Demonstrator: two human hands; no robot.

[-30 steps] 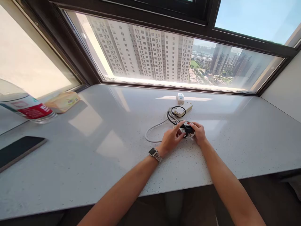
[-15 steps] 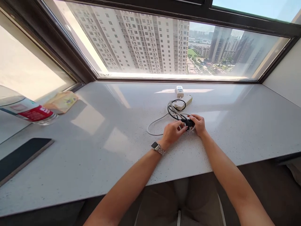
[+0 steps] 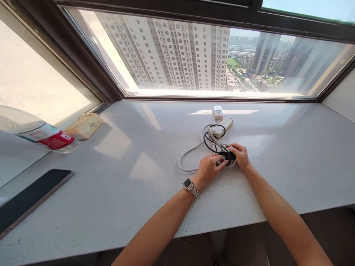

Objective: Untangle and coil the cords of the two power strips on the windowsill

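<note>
hands [image 3: 210, 168] gripping black plug [image 3: 229, 156] | long axis sideways | cord [image 3: 205, 144] leaving leftward

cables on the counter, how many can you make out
2: a pale cable looping out left of the left hand, and a black cable coiled just beyond that hand. More could be hidden in the tangle.

The left hand [image 3: 210, 168] partly hides what's probably a black plug [image 3: 230, 156]; the edge crops bottle [image 3: 57, 140] and phone [image 3: 31, 199].
</note>
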